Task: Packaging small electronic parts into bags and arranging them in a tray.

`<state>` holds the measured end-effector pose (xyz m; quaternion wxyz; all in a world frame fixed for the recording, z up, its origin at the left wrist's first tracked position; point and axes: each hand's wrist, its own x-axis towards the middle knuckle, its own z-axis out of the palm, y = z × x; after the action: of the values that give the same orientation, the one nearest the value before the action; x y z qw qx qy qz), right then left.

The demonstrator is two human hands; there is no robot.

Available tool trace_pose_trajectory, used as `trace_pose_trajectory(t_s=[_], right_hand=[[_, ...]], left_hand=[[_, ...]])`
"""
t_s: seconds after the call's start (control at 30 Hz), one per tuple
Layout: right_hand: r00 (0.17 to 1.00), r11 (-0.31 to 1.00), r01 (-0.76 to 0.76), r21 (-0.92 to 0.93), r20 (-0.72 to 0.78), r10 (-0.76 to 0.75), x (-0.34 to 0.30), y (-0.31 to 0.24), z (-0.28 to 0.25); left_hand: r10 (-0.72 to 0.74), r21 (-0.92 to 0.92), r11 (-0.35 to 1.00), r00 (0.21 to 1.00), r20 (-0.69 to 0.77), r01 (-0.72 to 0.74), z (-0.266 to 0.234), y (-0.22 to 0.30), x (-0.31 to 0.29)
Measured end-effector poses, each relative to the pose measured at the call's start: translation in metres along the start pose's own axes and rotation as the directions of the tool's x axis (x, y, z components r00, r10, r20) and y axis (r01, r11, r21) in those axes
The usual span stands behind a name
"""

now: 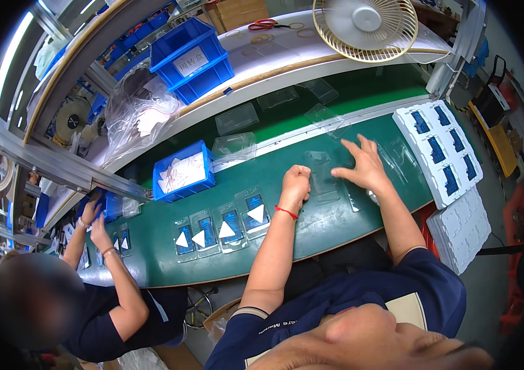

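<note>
My left hand (297,185) is closed like a fist over the green bench, against the left edge of a clear plastic blister shell (323,179). Whether it pinches that shell or something small is hidden. Above and right of the shell, my right hand (365,165) is open, its fingers spread and nothing visible in it. More clear shells (401,161) lie just right of that hand. To the left of my left hand stands a row of several clear packs (230,227), each with a blue item inside and a white folded triangle of paper on top.
A white moulded tray (438,151) of blue items sits at the right end, above stacked white trays (459,228). A blue bin (185,171) holds white papers. Clear shells (237,119) lie along the back. A fan (367,24) stands on the shelf. A co-worker's hands (94,222) work at left.
</note>
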<state>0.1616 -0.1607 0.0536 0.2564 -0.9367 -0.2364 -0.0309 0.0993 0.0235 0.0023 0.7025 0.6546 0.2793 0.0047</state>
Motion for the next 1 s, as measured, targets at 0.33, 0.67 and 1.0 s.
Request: trace_pose_trajectory(t_s=[0.33, 0.67, 1.0], right_hand=[[0.998, 0.991, 0.025, -0.133, 0.067, -0.016, 0.127, 0.021, 0.035], [0.977, 0.846, 0.145, 0.514, 0.063, -0.205, 0.019, -0.042, 0.031], [0.920, 0.378, -0.240, 0.894, 0.333, -0.204, 0.004, -0.047, 0.046]], left_hand=[[0.304, 0.353, 0.893, 0.952, -0.020, -0.278, -0.003, -0.004, 0.004], [0.420, -0.605, 0.751, 0.898, 0.128, -0.265, -0.018, 0.007, 0.001], [0.397, -0.742, 0.666, 0.877, 0.271, -0.072, -0.030, 0.001, -0.005]])
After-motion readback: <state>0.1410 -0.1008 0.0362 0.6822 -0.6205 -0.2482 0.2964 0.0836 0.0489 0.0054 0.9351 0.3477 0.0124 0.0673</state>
